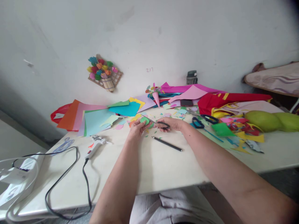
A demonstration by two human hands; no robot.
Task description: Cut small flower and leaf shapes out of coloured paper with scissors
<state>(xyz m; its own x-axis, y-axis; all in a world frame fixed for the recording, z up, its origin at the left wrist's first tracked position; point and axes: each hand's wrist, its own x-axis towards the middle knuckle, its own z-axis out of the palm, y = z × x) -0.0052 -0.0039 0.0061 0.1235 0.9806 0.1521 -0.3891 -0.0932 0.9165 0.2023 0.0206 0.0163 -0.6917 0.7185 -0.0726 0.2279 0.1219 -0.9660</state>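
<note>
Between the thumb and fingers of my left hand (137,128) is a small piece of green paper (145,120) with a rounded outline. My right hand (168,123) grips dark-handled scissors (163,124), whose blades point left and lie right at the green paper. How far the blades are parted is too small to make out. Both hands are just above the table, with small coloured paper scraps (119,127) around them. A black pencil or pen (167,143) lies on the table nearer to me, apart from both hands.
At left lie a glue gun (95,146) with a looping black cable and a white power strip (21,177). Coloured paper sheets (95,121) spread behind. Dark-blue-handled scissors (198,122), a phone (186,102), a red cloth (210,104) and a green cushion-like object (271,120) are at right.
</note>
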